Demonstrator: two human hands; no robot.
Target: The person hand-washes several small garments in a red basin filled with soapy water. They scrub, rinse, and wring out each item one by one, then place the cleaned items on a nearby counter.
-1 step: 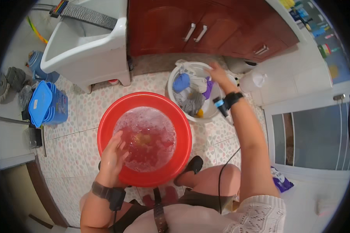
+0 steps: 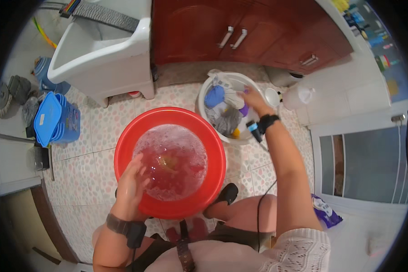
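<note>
A large red basin (image 2: 215,167) stands on the floor before me, with sudsy, reddish water (image 2: 177,149) in it. Something yellowish (image 2: 167,163) shows in the water, its kind unclear. Over the basin's left side is my left hand (image 2: 132,183), fingers loosely spread and holding nothing. My right hand (image 2: 258,104) reaches into a white tub (image 2: 203,97) farther off to the right. A heap of clothes lies in that tub: a blue piece (image 2: 214,95), a grey piece (image 2: 228,120) and a purple piece (image 2: 244,110). My right fingertips are at the pale cloth, partly hidden and blurred.
At the far left stands a white sink (image 2: 113,68) with a grey ribbed board (image 2: 106,17) across it. Red cabinets (image 2: 195,36) line the back. Blue buckets (image 2: 54,120) stand at left. A small white bowl (image 2: 272,97) and a whitish jug (image 2: 298,99) are beside the tub.
My right hand has come slightly down and nearer, lower over the clothes. The small white bowl now shows more fully beyond it. My left hand keeps its place.
</note>
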